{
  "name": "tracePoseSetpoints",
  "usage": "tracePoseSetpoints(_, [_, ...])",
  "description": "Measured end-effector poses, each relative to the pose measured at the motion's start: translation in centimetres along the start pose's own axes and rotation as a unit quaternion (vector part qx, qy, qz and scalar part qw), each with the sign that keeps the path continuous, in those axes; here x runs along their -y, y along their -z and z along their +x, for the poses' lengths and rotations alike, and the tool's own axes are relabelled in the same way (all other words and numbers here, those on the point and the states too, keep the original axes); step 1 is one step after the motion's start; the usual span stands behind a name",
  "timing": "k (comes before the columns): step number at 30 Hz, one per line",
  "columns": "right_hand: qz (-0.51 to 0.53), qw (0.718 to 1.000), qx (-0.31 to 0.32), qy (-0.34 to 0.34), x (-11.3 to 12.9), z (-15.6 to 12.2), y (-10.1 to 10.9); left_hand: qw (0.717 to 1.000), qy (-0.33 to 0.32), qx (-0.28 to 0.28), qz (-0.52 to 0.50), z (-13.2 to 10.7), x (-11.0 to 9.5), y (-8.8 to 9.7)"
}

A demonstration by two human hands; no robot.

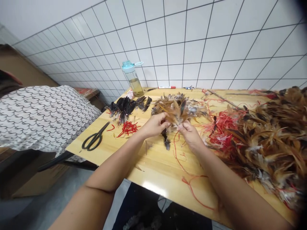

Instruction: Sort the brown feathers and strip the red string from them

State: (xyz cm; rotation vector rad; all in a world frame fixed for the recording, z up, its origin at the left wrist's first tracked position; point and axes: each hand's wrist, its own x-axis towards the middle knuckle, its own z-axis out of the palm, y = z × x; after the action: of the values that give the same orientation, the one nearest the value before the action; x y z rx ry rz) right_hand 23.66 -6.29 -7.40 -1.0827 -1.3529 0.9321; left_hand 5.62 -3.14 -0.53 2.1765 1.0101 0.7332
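My left hand (154, 125) and my right hand (190, 134) meet over the middle of a yellow wooden table (155, 166). Both pinch a bunch of brown and orange feathers (176, 110) from below. Under the hands a dark feather tip (166, 142) hangs down toward the table. A thin red string (178, 153) trails from the bunch across the wood toward the near edge.
Black scissors (94, 139) lie at the table's left corner beside a coil of red string (127, 127) and a pile of black feathers (126, 107). A water bottle (133, 78) stands at the back. A large feather heap (271, 140) fills the right. A person's patterned back (43, 115) is at left.
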Motion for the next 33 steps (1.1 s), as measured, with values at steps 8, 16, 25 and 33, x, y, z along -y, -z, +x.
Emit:
tracePoseSetpoints(8, [0.032, 0.997, 0.028, -0.063, -0.1, 0.0, 0.0, 0.998, 0.044, 0.0, -0.043, -0.5, 0.6, -0.9])
tracePoseSetpoints(16, [0.119, 0.983, -0.046, -0.133, 0.3, 0.5, 0.5, 0.994, 0.019, 0.032, 0.103, -1.0, 1.3, 0.2])
tracePoseSetpoints(25, [0.142, 0.977, -0.064, -0.146, 0.6, 0.5, 0.7, 0.973, 0.013, -0.085, 0.215, -1.5, 2.5, 2.1])
tracePoseSetpoints(33, [0.062, 0.989, -0.051, -0.124, 0.3, 0.3, 0.1, 0.998, 0.029, -0.047, -0.027, -1.5, 1.0, -2.3])
